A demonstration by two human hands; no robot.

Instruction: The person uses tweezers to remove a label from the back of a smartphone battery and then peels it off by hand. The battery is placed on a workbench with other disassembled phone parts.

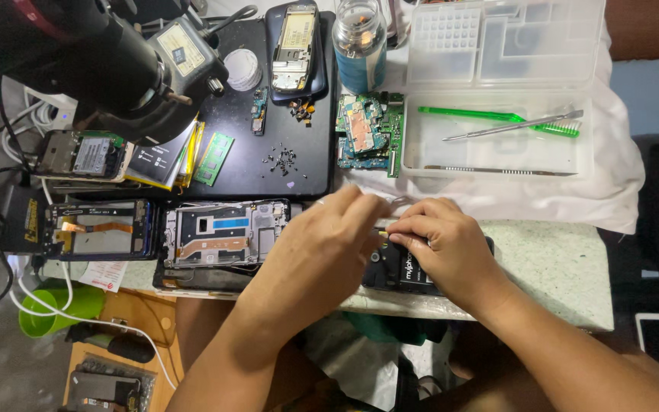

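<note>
The left hand (322, 244) and the right hand (444, 248) met over a black phone (394, 271) lying at the near edge of the green worktop (551, 263). The right hand pinched a small yellow-tipped tool (387, 226) against the phone; the left curled over the phone's left end, though what its fingers gripped could not be told. Just left of the phone lay an opened phone frame (219, 236), and beyond it loose screws (281, 159) dotted a black mat (268, 179). A slip of the tool might have gouged the phone, and the phone sat close enough to the edge to slide off. The hands hid most of it
</note>
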